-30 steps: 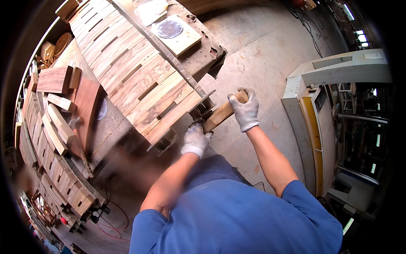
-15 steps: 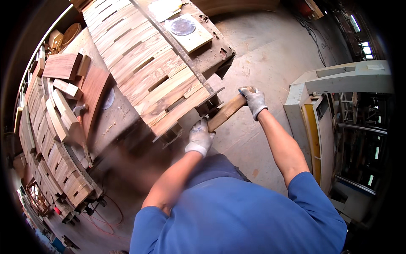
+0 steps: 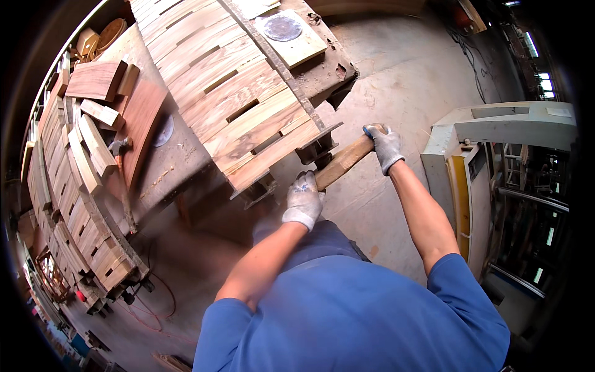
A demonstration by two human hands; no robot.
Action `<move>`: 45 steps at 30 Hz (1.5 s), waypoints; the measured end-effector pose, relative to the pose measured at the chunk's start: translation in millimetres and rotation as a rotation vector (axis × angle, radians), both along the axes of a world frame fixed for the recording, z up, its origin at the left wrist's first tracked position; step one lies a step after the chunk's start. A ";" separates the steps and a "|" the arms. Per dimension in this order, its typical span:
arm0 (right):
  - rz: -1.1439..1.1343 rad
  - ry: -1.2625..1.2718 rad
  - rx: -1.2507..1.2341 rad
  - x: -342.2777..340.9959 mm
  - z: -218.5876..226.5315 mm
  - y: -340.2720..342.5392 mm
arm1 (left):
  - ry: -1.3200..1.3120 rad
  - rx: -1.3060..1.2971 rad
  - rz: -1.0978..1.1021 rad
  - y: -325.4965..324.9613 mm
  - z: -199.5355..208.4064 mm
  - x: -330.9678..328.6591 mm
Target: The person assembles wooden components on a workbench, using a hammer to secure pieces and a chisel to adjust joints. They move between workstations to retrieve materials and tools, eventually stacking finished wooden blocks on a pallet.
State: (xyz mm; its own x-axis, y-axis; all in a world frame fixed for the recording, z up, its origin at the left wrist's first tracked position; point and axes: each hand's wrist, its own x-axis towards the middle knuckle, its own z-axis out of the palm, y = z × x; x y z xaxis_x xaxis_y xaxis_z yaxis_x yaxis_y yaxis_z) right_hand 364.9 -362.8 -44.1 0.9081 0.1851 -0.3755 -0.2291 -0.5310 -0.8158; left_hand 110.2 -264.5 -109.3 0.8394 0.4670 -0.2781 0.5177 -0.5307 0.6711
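Two gloved hands are holding one wooden block (image 3: 344, 163) between them, and I am watching from far off. The block is slanting up to the right in the air, just beside the near right corner of the metal rack (image 3: 328, 130) that is carrying a row of wooden planks (image 3: 251, 130). I am not able to tell if it is touching that corner.

I am guessing the block is stiff, hard and a bit heavy, and not easy to break. Its flat sides may be slipping a little under gloves, so I am picking both ends as the best spots to hold.

The left hand (image 3: 304, 197) is gripping the near end, its thumb poking out to the right. The right hand (image 3: 385, 149) is curling around the far end. The left forearm (image 3: 263, 260) is slanting up close to the body, and the right forearm (image 3: 424, 214) is reaching farther out.
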 end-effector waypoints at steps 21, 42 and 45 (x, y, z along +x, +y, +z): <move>0.454 -0.233 -0.716 46.2 -45.6 17.8 | -0.080 0.092 -0.048 -3.3 9.8 -42.8; 0.565 0.022 -0.533 64.0 -102.6 11.3 | 0.221 -0.725 0.521 27.8 63.6 -105.8; 0.562 0.054 -0.490 63.3 -113.9 10.9 | 0.242 -0.802 0.560 22.1 63.2 -109.8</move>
State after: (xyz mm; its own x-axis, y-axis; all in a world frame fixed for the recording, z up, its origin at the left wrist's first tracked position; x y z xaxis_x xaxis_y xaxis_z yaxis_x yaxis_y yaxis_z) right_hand 428.2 -351.9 -158.1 0.7038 0.4160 -0.5758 0.1513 -0.8798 -0.4506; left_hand 0.4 -242.4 -46.1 0.4353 0.3770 -0.8176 0.7239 0.3933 0.5668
